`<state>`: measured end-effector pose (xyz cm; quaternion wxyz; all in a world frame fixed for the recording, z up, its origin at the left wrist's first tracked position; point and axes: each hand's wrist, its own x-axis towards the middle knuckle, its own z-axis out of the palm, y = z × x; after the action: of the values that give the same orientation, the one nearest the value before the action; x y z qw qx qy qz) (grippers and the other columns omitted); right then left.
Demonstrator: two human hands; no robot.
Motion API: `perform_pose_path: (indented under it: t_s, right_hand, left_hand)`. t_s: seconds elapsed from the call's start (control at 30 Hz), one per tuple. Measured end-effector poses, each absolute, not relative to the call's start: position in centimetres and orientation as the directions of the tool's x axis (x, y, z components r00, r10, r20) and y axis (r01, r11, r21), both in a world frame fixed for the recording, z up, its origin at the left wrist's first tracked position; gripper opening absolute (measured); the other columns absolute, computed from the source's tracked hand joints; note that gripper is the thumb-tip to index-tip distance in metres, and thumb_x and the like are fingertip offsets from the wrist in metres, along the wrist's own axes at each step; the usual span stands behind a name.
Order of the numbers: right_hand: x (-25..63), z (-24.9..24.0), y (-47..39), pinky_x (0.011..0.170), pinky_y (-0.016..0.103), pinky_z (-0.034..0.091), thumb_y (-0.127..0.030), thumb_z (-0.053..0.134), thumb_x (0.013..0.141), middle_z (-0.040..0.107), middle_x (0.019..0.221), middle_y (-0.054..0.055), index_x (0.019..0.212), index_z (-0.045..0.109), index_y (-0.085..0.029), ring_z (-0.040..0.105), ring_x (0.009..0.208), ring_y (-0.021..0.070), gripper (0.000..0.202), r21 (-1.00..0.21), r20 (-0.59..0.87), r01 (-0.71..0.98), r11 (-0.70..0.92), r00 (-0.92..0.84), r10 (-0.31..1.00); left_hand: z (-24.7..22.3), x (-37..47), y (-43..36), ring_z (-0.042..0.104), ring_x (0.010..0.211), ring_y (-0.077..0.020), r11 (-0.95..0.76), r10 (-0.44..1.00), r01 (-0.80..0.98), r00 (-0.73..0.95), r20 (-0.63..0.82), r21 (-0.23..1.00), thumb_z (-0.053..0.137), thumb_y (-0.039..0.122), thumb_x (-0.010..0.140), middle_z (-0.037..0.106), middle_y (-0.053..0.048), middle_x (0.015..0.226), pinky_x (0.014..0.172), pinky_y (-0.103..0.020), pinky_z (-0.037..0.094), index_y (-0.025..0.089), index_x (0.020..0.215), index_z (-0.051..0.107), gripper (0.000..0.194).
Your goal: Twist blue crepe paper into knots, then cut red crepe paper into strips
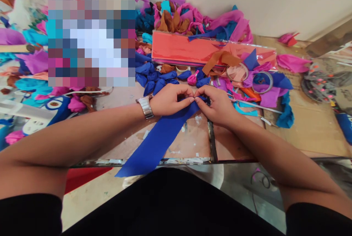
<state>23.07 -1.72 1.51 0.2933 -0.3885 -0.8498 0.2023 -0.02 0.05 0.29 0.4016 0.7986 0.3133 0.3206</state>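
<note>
Both hands meet at the middle of the table, fingertips pinched together over the top end of a long blue strip of crepe paper (162,137). My left hand (172,99), with a metal watch (145,107) on its wrist, grips the strip between thumb and index finger. Opposite it, my right hand (216,104) pinches the same end, thumb tip close to the left one. From there the strip slants down to the left and hangs past the table's front edge. Just beyond the fingers lies a cluster of twisted blue paper pieces (156,78).
Behind the hands lies a clear pack of red paper sheets (187,48), backed by a heap of pink, brown and blue scraps (231,23). Rolls of tape (262,83) sit to the right, near cardboard (310,129). A blue-and-white device (49,113) stands at left.
</note>
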Motion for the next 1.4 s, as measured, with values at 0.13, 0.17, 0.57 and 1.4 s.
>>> perform_pose_path:
  t_s: [0.13, 0.17, 0.57, 1.4]
  right_hand:
    - [22.96, 1.60, -1.82, 0.077, 0.035, 0.048, -0.026, 0.061, 0.098, 0.073, 0.092, 0.005, 0.099, 0.066, -0.022, 0.066, 0.083, 0.0217, 0.006, -0.569, 0.342, 0.542, 0.619, -0.529, 0.777]
    - [22.94, 1.60, -1.83, 0.077, 0.035, 0.048, -0.025, 0.061, 0.098, 0.072, 0.092, 0.005, 0.099, 0.066, -0.022, 0.066, 0.083, 0.0216, 0.006, -0.574, 0.337, 0.541, 0.615, -0.528, 0.779]
    - [23.01, 1.50, -1.79, 0.074, 0.033, 0.044, -0.023, 0.058, 0.097, 0.071, 0.088, 0.004, 0.095, 0.065, -0.021, 0.063, 0.080, 0.0199, 0.008, -0.618, 0.274, 0.534, 0.577, -0.542, 0.795]
    - [22.85, 1.56, -1.82, 0.078, 0.036, 0.048, -0.026, 0.062, 0.097, 0.072, 0.090, 0.004, 0.095, 0.067, -0.022, 0.065, 0.082, 0.0213, 0.007, -0.665, 0.281, 0.528, 0.528, -0.478, 0.832]
  left_hand:
    - [0.36, -0.01, 0.07, 0.057, 0.068, -0.0106, -0.481, 0.754, 0.238, 0.603, 0.260, 0.844, 0.062, 0.035, 0.098, 0.069, 0.000, 0.079, 0.069, -0.023, 0.045, 0.015, 0.091, 0.068, 0.022]
    - [0.39, -0.02, 0.07, 0.057, 0.068, -0.0105, -0.484, 0.752, 0.237, 0.606, 0.261, 0.842, 0.062, 0.035, 0.098, 0.069, 0.000, 0.079, 0.069, -0.023, 0.045, 0.015, 0.091, 0.068, 0.022]
    - [0.17, -0.20, 0.23, 0.060, 0.072, -0.0126, -0.551, 0.714, 0.302, 0.654, 0.251, 0.778, 0.058, 0.044, 0.102, 0.072, 0.000, 0.082, 0.072, -0.026, 0.044, 0.016, 0.096, 0.070, 0.031]
    - [0.24, -0.09, 0.30, 0.059, 0.069, -0.0122, -0.459, 0.754, 0.235, 0.612, 0.236, 0.857, 0.063, 0.047, 0.100, 0.072, -0.002, 0.081, 0.068, -0.024, 0.047, 0.015, 0.093, 0.072, 0.034]
